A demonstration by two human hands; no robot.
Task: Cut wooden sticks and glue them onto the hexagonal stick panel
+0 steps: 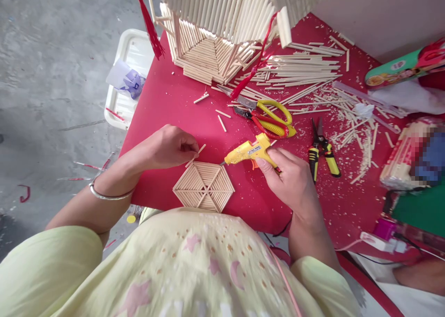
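Observation:
A flat hexagon of thin wooden sticks (204, 187) lies at the near edge of the red table, with spokes meeting at its middle. Just above its upper left corner, my left hand (170, 148) pinches a short wooden stick (200, 150) between thumb and fingertips. My right hand (290, 178) is wrapped round the handle of a yellow hot glue gun (247, 151). The gun's nozzle points left, close to the hexagon's upper right corner; whether it touches cannot be made out.
A stick-built structure (208, 53) with red tassels stands at the back. Yellow-handled scissors (274, 110), a red-handled tool (267, 126) and pliers (321, 152) lie beyond the glue gun. Loose sticks (302, 71) are heaped at the back right. A white lidded box (120, 97) is left of the table.

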